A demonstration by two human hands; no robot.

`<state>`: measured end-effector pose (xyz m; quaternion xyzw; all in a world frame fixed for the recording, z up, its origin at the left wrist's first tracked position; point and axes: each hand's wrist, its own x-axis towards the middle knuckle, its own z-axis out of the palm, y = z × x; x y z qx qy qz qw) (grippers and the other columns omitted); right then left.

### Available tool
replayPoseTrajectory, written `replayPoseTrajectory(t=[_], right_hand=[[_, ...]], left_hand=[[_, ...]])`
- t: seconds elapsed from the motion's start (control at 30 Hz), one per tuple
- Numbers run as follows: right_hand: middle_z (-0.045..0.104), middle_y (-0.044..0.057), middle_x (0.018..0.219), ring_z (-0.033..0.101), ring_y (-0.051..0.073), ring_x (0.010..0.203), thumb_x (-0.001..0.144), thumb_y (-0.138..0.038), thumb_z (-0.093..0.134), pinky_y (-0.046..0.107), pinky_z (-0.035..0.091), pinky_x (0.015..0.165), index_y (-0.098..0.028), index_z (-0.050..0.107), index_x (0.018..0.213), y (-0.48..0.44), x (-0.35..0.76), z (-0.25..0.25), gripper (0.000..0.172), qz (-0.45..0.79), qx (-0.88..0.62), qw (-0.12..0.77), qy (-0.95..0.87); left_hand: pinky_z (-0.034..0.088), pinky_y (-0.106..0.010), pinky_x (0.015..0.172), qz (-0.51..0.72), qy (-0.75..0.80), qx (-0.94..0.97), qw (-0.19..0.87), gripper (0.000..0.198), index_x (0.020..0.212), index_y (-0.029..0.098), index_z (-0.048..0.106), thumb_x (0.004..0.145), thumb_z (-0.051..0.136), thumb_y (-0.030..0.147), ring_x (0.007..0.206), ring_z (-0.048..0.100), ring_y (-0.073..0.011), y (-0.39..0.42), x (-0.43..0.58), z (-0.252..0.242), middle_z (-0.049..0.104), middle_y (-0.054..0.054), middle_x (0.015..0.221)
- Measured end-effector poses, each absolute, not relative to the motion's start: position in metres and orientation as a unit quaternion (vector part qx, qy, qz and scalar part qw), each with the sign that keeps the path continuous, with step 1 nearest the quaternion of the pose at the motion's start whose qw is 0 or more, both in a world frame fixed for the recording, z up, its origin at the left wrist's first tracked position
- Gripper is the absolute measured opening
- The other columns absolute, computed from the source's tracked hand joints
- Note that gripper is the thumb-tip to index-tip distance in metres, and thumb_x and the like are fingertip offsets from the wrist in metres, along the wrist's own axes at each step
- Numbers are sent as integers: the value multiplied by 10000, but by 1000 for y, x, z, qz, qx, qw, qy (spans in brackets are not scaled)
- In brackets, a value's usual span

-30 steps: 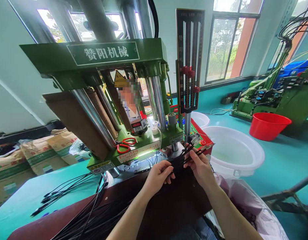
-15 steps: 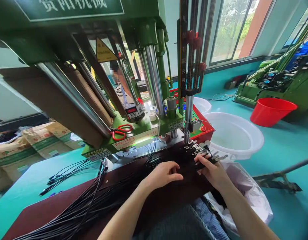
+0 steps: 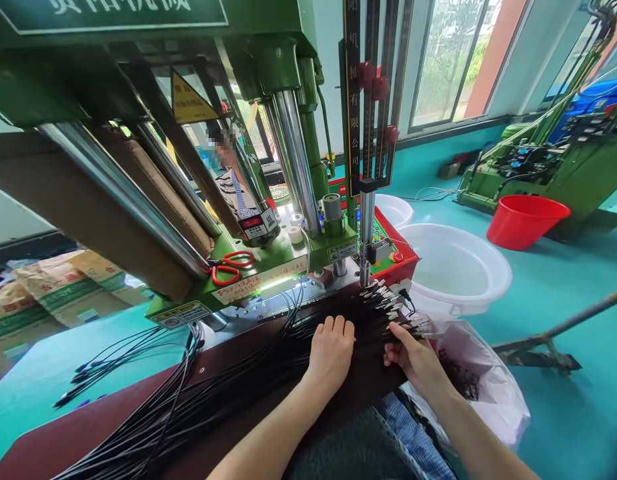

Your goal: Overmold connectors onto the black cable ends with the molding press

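A long bundle of black cables (image 3: 198, 400) runs across the dark red tabletop (image 3: 53, 440), with metal-tipped connectors (image 3: 381, 297) spread at its right end. My left hand (image 3: 332, 350) is closed over the cables, knuckles up, and its fingertips are hidden underneath. Just to its right, my right hand (image 3: 415, 360) has thumb and forefinger pinched on cables close to their connector ends; its other fingers are curled. How many cables each hand holds cannot be made out.
Behind the tabletop stands a green press machine (image 3: 268, 267) with red-handled scissors (image 3: 231, 267) on its bed. A white bag (image 3: 498, 380) is by my right forearm. Beyond are a white tub (image 3: 458, 260), a red bucket (image 3: 528, 220) and a metal bar (image 3: 563, 327).
My left hand has turned palm down and closed onto the cables. My right hand has shifted slightly down, still at the connector ends. The view has swung a little to the right.
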<state>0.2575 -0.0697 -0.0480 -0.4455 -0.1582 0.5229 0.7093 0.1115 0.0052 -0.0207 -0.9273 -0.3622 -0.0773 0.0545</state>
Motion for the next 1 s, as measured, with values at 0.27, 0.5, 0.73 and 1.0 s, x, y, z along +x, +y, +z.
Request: replayPoseTrajectory(t=[0.27, 0.5, 0.73, 1.0], right_hand=[[541, -34, 497, 499, 125, 418, 705, -335, 693, 275, 478, 408, -179, 546, 728, -69, 258, -46, 215, 529, -451, 700, -166], [678, 60, 872, 606, 196, 862, 771, -333, 616, 321, 460, 812, -171, 659, 939, -64, 255, -16, 238, 549, -411, 679, -261], [636, 106, 1057, 555, 254, 1011, 835, -326, 522, 402, 416, 886, -178, 667, 975, -86, 249, -2, 250, 618, -378, 554, -412], [540, 81, 1231, 419, 264, 1183, 820, -394, 494, 431, 304, 1007, -232, 525, 1216, -85, 296, 40, 429, 536, -318, 661, -418]], left_hand=[[431, -310, 611, -83, -345, -932, 68, 148, 837, 140, 521, 802, 395, 71, 778, 536, -213, 9, 106, -26, 550, -67, 847], [416, -261, 597, -101, -322, -928, -156, 130, 887, 159, 491, 777, 433, 120, 721, 573, -173, -20, 86, -18, 587, -57, 848], [368, -195, 431, -43, -214, -712, -668, 302, 939, 163, 501, 762, 513, 407, 469, 504, -95, -40, 90, 14, 556, 12, 631], [242, -161, 294, -58, -223, -654, -720, 215, 724, 163, 489, 769, 451, 370, 269, 341, -50, -30, 137, 39, 445, 68, 406]])
